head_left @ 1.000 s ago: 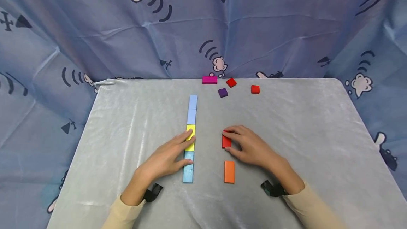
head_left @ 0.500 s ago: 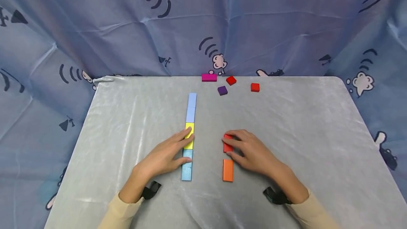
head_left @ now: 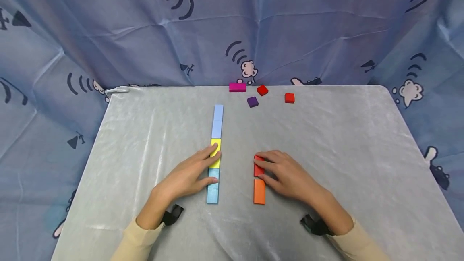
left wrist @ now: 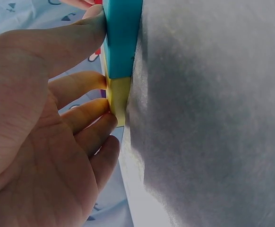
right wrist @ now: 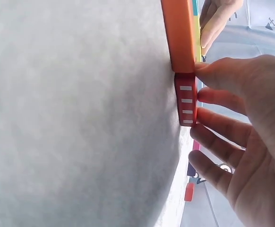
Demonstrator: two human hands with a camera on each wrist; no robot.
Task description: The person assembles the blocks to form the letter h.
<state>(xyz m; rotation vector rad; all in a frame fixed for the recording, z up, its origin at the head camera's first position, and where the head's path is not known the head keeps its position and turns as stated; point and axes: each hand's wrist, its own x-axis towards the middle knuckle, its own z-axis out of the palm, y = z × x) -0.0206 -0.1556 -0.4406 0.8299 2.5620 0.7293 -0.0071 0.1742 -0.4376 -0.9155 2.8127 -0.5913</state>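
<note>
In the head view, my left hand rests along a row of blocks, its fingertips on the yellow block and its thumb on the teal block. Two pale blue blocks continue the row away from me. My right hand pinches a red block between thumb and fingers. White marks line the side of this red block in the right wrist view. An orange block lies end to end with it on the near side, and the thumb is right at their joint.
At the table's far edge lie a magenta block, a purple block and two small red blocks, one near the magenta and another farther right. A patterned blue curtain hangs behind the grey-covered table.
My right hand has drawn the red block toward me, narrowing the gap until it sits up against the orange block. My left hand has kept its place on the row.
</note>
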